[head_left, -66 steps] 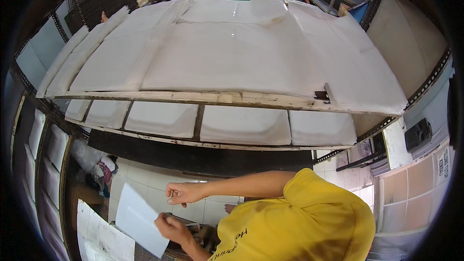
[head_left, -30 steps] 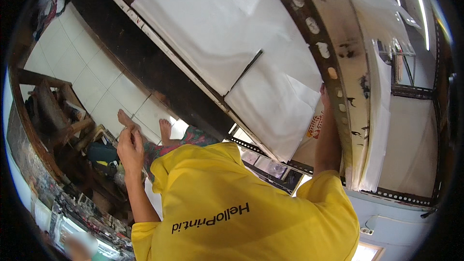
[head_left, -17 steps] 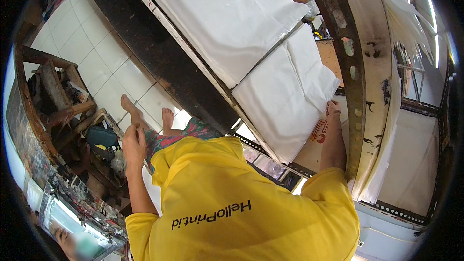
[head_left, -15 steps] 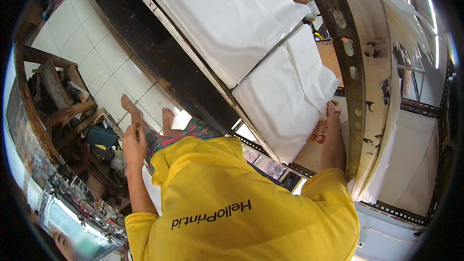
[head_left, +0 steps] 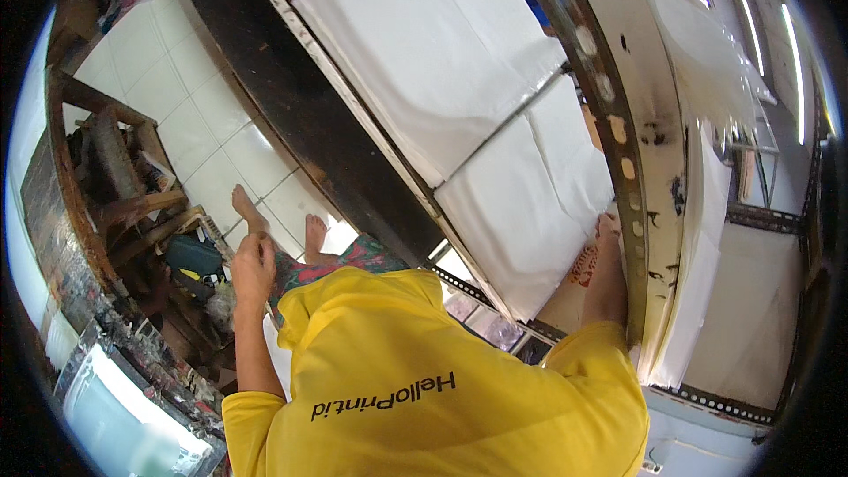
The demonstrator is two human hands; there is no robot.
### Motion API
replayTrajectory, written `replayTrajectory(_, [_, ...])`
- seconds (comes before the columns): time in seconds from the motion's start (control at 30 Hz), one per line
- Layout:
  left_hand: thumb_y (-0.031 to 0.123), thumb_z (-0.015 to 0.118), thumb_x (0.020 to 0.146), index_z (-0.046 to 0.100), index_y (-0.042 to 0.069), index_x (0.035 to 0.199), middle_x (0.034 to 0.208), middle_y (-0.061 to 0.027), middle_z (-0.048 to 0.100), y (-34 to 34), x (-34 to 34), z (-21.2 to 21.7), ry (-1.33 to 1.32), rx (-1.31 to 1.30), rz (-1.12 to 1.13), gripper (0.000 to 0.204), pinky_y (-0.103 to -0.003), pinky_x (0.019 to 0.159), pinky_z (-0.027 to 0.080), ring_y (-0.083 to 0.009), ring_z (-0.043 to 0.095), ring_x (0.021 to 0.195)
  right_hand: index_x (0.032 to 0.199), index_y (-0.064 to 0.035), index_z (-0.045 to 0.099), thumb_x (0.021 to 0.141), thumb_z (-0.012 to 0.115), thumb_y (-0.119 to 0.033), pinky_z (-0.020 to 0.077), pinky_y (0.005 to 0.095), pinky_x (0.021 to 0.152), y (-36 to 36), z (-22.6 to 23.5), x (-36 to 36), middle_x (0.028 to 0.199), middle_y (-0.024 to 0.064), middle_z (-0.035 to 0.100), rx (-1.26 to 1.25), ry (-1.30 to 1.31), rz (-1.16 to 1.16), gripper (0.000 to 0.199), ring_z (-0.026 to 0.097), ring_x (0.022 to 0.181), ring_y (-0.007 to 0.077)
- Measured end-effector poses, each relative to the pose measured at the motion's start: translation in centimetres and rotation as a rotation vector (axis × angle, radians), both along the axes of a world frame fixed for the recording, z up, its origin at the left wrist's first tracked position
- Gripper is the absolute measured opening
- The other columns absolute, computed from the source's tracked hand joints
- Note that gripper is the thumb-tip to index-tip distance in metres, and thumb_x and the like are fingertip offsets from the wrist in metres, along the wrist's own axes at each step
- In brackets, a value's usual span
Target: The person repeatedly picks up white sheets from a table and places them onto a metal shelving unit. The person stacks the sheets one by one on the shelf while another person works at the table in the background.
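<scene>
At the right, my right hand [head_left: 608,226] is closed on the edge of a thin white sheet [head_left: 521,212], by its right corner. The sheet lies spread out with creases running across it. Beside that hand, a red printed mark [head_left: 583,267] shows on a tan surface below the sheet's edge. My left hand [head_left: 253,267] is held low at the left, its fingers curled in, with nothing visible in them. A second white sheet [head_left: 424,53] lies farther off, past a dark gap.
A dark beam [head_left: 300,106] runs along the left of the sheets. A perforated metal post [head_left: 609,97] stands close to my right hand. White floor tiles [head_left: 190,124], a wooden frame [head_left: 132,208] and a dark bag [head_left: 194,256] are at the left.
The view has shifted slightly, and the sheets and beam sit a little differently in it. My right hand keeps its hold on the sheet's edge; my left hand stays curled.
</scene>
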State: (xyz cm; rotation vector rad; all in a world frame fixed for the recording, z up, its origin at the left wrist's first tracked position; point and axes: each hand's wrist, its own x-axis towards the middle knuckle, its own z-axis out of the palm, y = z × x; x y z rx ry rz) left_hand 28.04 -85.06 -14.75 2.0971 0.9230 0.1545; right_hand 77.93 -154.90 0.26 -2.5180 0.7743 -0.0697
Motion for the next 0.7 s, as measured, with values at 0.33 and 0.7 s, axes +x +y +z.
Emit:
replayTrajectory(0.33, [0.022, 0.063, 0.088, 0.065, 0.004, 0.104, 0.097, -0.0194, 0.068, 4.0, -1.2, 1.9, -0.024, 0.001, 0.176, 0.025, -0.046, 0.078, 0.052, -0.0384, 0.067, 0.087, 0.116, -0.0066, 0.058, 0.091, 0.059, -0.021, 0.0325, 0.0251, 0.044, 13.5, 0.9, 0.5, 0.073, -0.0007, 0.052, -0.089, -0.274, 0.265, 0.029, 0.043, 0.052, 0.0100])
replayTrajectory(0.7, [0.019, 0.062, 0.090, 0.064, 0.004, 0.100, 0.090, -0.0130, 0.063, 22.0, -4.8, 10.3, -0.255, 0.254, 0.588, 0.019, -0.042, 0.071, 0.050, -0.0321, 0.064, 0.080, 0.122, -0.0098, 0.057, 0.097, 0.055, -0.025, 0.0284, 0.0191, 0.047, 53.5, 6.1, -4.2, 0.075, -0.0045, 0.045, 0.656, -0.227, 0.950, 0.029, 0.037, 0.057, 0.0047])
